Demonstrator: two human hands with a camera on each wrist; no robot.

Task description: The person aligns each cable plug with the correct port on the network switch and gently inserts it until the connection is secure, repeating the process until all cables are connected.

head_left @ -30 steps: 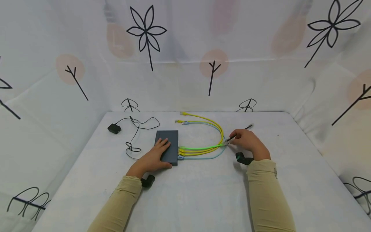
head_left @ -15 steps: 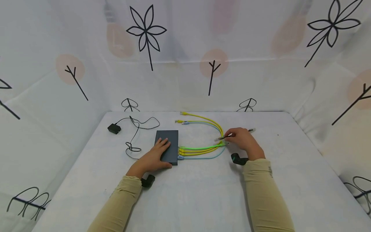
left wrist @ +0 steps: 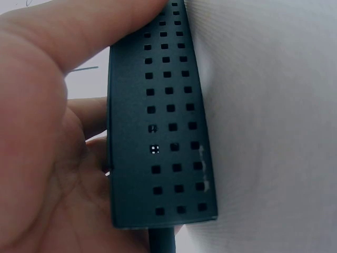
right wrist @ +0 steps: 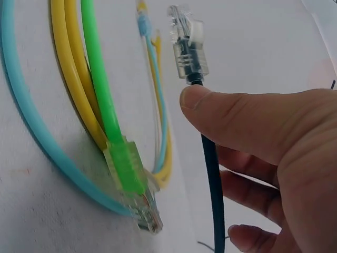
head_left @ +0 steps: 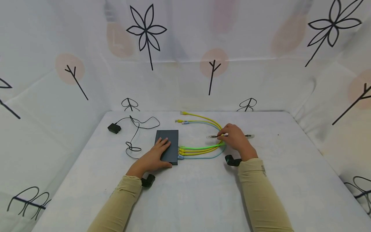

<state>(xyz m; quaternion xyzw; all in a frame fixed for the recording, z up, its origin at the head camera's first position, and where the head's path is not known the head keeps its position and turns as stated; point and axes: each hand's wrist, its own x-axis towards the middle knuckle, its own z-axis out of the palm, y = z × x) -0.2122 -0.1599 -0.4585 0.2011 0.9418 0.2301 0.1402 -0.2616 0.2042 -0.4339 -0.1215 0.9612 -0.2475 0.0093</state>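
A dark grey network switch (head_left: pixel 171 135) lies on the table, and my left hand (head_left: pixel 153 158) rests on it. The fingers spread over its top with the thumb at the near edge. In the left wrist view the switch's vented side (left wrist: pixel 163 110) shows below the thumb. My right hand (head_left: pixel 234 138) pinches a short black network cable (right wrist: pixel 212 184) between thumb and fingers, its clear plug (right wrist: pixel 188 52) pointing toward the switch side. The cable's other plug (head_left: pixel 250 136) sticks out right of the hand. A green cable (head_left: pixel 203 147) runs from the switch, its loose plug (right wrist: pixel 148 213) below my right hand.
Yellow cables (head_left: pixel 204 154) and a light blue cable (head_left: pixel 203 158) leave the switch's right side and curve back, their free ends at the rear. A black power adapter (head_left: pixel 114 128) with a tangled thin cord (head_left: pixel 136 129) lies on the left.
My right hand has moved left and slightly back with the black cable, whose clear plug now points left, closer to the switch. My left hand stays put on the switch.
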